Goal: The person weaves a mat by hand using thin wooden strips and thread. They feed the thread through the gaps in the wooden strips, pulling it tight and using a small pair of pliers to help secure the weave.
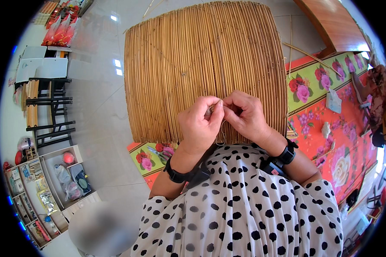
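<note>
A wide mat of golden-brown reed stalks (171,64), laid side by side and bound together, stretches out in front of me. Over its near edge both hands meet, fingertips almost touching. My left hand (203,120) is closed, with thumb and forefinger pinched together. Beside it, my right hand (247,115) is also closed in a pinch. A thin pale string (224,133) loops down between them onto the mat's near edge. The string's ends are hidden by my fingers, and whatever else may be in the pinches is too small to make out.
A red and green floral cloth (306,120) spreads under the mat's right side, with loose stalks (312,57) and a crumpled white tissue (333,102) on it. A wooden furniture piece (330,25) stands far right. Left are folded black-legged frames (51,103) and an open drawer (79,188).
</note>
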`<move>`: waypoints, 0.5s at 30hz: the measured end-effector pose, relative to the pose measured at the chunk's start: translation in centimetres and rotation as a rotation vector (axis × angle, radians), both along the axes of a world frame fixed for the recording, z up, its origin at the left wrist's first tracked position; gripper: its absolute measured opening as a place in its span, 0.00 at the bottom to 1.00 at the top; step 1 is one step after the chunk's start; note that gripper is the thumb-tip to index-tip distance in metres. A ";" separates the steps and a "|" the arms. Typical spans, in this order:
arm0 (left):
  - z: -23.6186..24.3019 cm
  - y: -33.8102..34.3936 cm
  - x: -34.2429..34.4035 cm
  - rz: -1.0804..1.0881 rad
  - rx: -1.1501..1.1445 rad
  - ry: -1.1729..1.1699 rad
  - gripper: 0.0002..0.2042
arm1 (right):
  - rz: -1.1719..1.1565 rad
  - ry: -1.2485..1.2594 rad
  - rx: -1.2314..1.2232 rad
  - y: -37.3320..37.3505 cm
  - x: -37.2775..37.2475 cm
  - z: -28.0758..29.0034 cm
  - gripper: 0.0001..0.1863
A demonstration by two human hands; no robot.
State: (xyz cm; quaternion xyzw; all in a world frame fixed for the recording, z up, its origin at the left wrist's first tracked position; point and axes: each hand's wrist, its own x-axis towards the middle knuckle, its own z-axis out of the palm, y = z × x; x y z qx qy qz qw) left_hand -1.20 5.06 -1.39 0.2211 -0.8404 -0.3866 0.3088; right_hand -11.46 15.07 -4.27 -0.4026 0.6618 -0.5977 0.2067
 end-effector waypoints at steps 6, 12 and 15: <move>-0.4 -0.1 0.1 -0.012 0.092 0.035 0.04 | -0.006 -0.004 0.006 0.0 0.0 0.0 0.04; 0.0 -1.5 0.7 -0.083 0.909 0.148 0.04 | -0.048 -0.120 0.007 -0.1 0.2 -0.5 0.04; 1.1 -2.5 1.2 -0.212 1.114 0.190 0.03 | -0.040 -0.159 0.040 -0.1 0.1 -0.5 0.04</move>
